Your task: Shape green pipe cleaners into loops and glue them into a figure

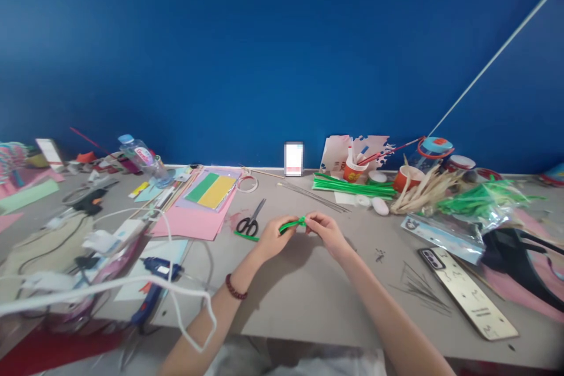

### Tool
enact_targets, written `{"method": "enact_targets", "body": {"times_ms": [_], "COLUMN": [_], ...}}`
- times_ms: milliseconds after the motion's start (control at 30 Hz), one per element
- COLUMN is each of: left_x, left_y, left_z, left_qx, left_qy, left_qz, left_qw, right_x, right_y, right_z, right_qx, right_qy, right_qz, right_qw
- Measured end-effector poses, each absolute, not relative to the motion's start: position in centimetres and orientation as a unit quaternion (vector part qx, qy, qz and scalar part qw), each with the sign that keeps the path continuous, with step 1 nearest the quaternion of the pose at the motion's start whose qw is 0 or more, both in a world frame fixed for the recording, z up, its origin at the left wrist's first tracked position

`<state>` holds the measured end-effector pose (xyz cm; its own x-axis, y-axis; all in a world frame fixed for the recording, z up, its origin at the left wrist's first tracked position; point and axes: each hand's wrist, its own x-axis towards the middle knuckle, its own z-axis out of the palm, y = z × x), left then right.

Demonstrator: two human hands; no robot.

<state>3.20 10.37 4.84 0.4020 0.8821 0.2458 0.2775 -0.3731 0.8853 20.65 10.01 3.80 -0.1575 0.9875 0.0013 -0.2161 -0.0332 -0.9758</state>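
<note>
A green pipe cleaner [292, 224] is pinched between both of my hands above the grey table [308, 288]. My left hand [274, 236] grips its left part, and a tail of the green strand runs down-left toward the table. My right hand [324, 229] is closed on its right end, where the strand looks bent or knotted. A red bead bracelet [235, 288] sits on my left wrist.
Black-handled scissors [250, 222] lie just left of my hands beside pink paper [194, 220]. A blue glue gun [155, 282] and white cables lie at the left. Green pipe cleaners [352, 185], cups, sticks and a plastic bag stand at the back right; a metal ruler [469, 294] lies right.
</note>
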Motion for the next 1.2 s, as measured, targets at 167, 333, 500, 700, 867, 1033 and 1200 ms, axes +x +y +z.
{"method": "enact_targets", "body": {"times_ms": [167, 333, 500, 700, 867, 1033, 1200], "left_x": [3.1, 3.1, 3.4, 4.0, 4.4, 4.4, 3.9], "left_y": [10.4, 10.3, 10.0, 9.8, 10.1, 10.7, 10.7], "left_z": [5.0, 5.7, 5.3, 4.5, 4.0, 3.5, 3.9], "left_qx": [0.7, 0.651, 0.575, 0.472, 0.447, 0.427, 0.432], "left_qy": [0.412, 0.41, 0.39, 0.364, 0.367, 0.421, 0.443], "left_qz": [0.375, 0.37, 0.419, 0.456, 0.45, 0.429, 0.403], "left_qw": [0.446, 0.52, 0.584, 0.661, 0.68, 0.676, 0.675], "right_x": [20.8, 20.4, 19.4, 18.8, 18.5, 18.6, 19.7], "right_y": [10.2, 9.7, 9.0, 8.6, 8.8, 9.3, 9.6], "right_z": [3.4, 4.0, 4.2, 3.8, 3.4, 3.1, 3.9], "right_qx": [-0.395, -0.365, -0.306, -0.27, -0.304, -0.39, -0.44], "right_qy": [-0.482, -0.434, -0.315, -0.324, -0.372, -0.406, -0.594], "right_qz": [0.618, 0.686, 0.764, 0.774, 0.734, 0.628, 0.359], "right_qw": [0.48, 0.457, 0.472, 0.472, 0.481, 0.538, 0.569]}}
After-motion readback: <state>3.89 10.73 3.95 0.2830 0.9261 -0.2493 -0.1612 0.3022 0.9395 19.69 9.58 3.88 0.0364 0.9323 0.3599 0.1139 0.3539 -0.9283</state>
